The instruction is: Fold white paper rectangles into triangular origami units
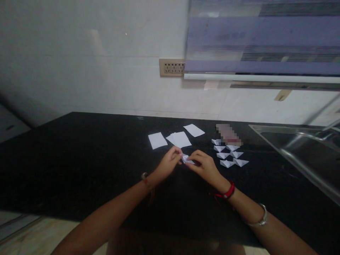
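Note:
A small folded white paper (187,160) is pinched between both hands just above the dark countertop. My left hand (170,161) closes on its left end with thumb and fingers. On the other end my right hand (203,164) is closed, its fingertips pressing the paper. The fingers cover part of the folds. Beyond the hands lie a fanned stack of white paper sheets (182,139), a single sheet (157,140) to its left and another sheet (194,130) behind it. Several folded white paper pieces (227,163) sit in two columns to the right of my right hand.
A blurred-out flat rectangular item (227,132) lies behind the folded pieces. A metal sink (313,152) is set into the countertop (79,159) at the right. The tiled wall behind carries a socket panel (172,67) beside a purple striped blind (252,39).

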`<state>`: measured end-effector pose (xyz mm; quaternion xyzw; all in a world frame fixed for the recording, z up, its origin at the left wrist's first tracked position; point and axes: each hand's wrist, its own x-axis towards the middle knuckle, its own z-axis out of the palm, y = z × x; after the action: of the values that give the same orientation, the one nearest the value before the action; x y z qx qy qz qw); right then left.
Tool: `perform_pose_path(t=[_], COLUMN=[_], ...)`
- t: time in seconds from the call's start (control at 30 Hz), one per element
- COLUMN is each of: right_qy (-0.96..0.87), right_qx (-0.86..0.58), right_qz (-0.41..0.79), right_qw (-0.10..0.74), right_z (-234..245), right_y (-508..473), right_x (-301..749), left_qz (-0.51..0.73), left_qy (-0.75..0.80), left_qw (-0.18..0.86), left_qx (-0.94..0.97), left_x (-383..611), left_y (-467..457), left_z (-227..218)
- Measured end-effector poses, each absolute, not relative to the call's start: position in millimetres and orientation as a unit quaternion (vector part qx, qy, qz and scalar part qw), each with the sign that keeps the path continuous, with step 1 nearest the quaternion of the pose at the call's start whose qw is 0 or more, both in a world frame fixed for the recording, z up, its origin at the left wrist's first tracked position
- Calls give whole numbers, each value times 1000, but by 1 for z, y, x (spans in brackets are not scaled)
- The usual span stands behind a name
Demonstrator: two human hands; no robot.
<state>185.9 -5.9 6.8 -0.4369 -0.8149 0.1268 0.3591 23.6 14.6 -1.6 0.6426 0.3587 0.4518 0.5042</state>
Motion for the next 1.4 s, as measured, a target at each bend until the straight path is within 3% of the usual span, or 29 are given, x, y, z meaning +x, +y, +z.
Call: perform_pose_path(t=[0.5, 0.67, 0.97, 1.2, 1.4], right_qy=[-821, -835, -843, -826, -850], right_qx=[-450, -460, -485, -500, -475], right_qz=[119, 61, -12, -15, -9], right_qw=[332, 297, 233, 258, 228], right_z=[5, 6, 5, 6, 8], right_y=[-5, -9, -10, -10, -9], right_x=[180, 182, 181, 180, 182], left_qz=[441, 447, 442, 438, 442], left_qy=[337, 346, 376, 371, 378], left_qw=[560, 584, 516, 523, 506], left_qx=[615, 583, 630, 630, 638], left_x=[27, 28, 32, 32, 32], left_y=[12, 12, 6, 4, 4], left_z=[-6, -8, -3, 1, 3])
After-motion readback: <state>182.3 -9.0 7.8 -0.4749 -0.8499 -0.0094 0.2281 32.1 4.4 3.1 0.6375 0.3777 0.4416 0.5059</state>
